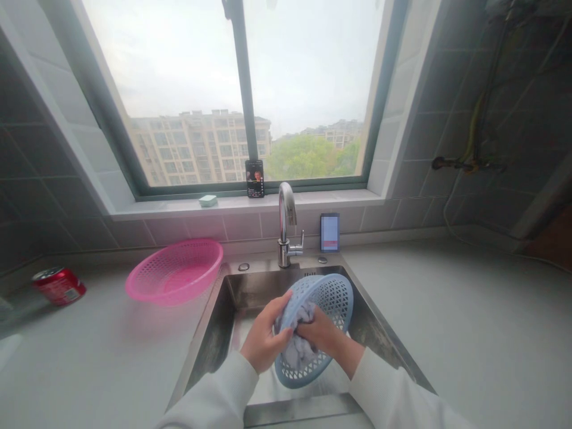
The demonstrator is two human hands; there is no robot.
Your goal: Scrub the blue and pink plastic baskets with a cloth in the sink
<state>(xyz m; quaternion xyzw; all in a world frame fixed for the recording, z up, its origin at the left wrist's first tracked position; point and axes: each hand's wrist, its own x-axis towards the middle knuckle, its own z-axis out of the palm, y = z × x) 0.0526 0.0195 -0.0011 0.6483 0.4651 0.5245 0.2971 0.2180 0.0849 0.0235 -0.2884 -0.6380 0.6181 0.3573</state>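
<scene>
A light blue plastic basket with a pattern of small holes is tilted on its side over the sink. My left hand grips the basket's left rim, thumb on the inside and fingers behind. Inside the basket my right hand is closed on a crumpled pale grey cloth, pressing it against the basket wall. The right fingertips are buried in the cloth. The chrome faucet stands just beyond the basket; no stream of water shows under its spout.
A pink basket lies on the left counter, with a red can on its side farther left. One phone and a pale green block are on the windowsill. Another upright screen leans against the tiles right of the faucet.
</scene>
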